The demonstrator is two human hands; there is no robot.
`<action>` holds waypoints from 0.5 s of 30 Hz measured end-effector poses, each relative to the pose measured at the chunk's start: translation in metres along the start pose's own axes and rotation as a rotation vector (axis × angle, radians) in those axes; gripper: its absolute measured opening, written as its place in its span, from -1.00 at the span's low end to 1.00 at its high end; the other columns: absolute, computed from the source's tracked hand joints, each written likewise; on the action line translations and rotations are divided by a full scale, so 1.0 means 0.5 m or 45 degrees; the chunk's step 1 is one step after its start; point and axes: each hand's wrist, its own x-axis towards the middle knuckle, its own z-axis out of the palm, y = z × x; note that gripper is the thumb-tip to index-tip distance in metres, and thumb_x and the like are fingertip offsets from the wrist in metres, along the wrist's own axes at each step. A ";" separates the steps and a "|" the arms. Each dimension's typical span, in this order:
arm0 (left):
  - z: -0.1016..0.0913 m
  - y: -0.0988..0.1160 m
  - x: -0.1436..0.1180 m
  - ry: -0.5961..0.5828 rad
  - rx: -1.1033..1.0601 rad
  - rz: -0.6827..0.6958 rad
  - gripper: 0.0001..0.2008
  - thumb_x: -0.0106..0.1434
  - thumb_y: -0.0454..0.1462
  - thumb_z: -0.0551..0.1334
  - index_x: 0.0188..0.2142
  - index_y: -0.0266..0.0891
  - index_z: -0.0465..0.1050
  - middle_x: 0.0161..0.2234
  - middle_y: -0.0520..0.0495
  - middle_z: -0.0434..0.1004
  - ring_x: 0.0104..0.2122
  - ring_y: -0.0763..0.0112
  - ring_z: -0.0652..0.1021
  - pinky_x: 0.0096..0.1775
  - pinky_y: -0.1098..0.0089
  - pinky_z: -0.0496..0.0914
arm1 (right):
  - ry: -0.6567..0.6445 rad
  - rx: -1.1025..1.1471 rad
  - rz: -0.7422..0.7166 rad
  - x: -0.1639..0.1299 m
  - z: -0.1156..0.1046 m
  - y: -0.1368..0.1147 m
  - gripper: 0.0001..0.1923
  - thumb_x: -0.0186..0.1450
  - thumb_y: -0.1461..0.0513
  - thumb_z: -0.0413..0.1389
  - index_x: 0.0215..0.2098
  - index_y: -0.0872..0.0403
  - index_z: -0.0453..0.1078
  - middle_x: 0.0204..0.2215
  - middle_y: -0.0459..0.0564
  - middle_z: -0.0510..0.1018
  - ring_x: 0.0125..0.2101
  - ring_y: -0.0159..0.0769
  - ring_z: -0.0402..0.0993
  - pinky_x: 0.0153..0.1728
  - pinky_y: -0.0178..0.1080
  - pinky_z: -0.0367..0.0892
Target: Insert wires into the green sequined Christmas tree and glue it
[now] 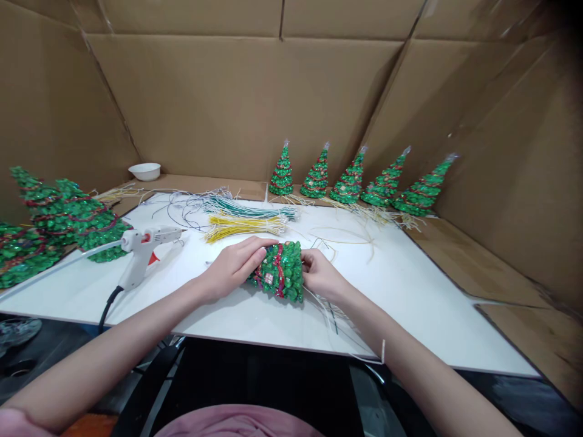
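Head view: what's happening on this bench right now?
A person holds a green tree lying on its side on the white board, left hand over its top, right hand at its base, wires trailing. A glue gun rests to the left. Five finished trees stand behind, wire bundles between.

Glitter, plastic and cardboard

The green tree [279, 272] looks rough and glittery; left of it a glossy white plastic glue gun [142, 246] on a smooth, seemingly matt board [410, 291]; matt cardboard walls [237, 103] behind.
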 end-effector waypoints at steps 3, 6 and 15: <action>0.002 -0.003 -0.003 0.000 0.013 0.019 -0.63 0.45 -0.16 -0.12 0.15 -0.12 0.26 0.10 -0.05 0.40 0.07 0.29 0.42 0.10 0.26 0.28 | 0.032 -0.043 -0.008 0.000 0.001 -0.001 -0.91 -0.04 0.28 0.17 -0.51 0.14 0.46 -0.55 -0.08 0.56 -0.44 -0.24 0.46 -0.39 -0.26 0.36; 0.001 -0.002 -0.003 -0.004 0.012 0.022 -0.62 0.45 -0.16 -0.12 0.15 -0.11 0.26 0.11 -0.04 0.40 0.07 0.29 0.42 0.10 0.26 0.28 | 0.050 -0.111 -0.002 0.000 0.001 0.000 -0.93 -0.06 0.31 0.14 -0.55 0.13 0.41 -0.55 -0.08 0.54 -0.44 -0.25 0.44 -0.40 -0.27 0.33; 0.000 0.003 -0.002 -0.006 0.009 0.017 -0.63 0.45 -0.18 -0.13 0.14 -0.10 0.26 0.10 -0.01 0.40 0.07 0.32 0.41 0.09 0.30 0.27 | 0.092 -0.209 -0.006 0.001 -0.004 0.013 -0.92 -0.09 0.34 0.04 -0.58 0.14 0.35 -0.62 -0.13 0.40 -0.53 -0.36 0.29 -0.49 -0.32 0.21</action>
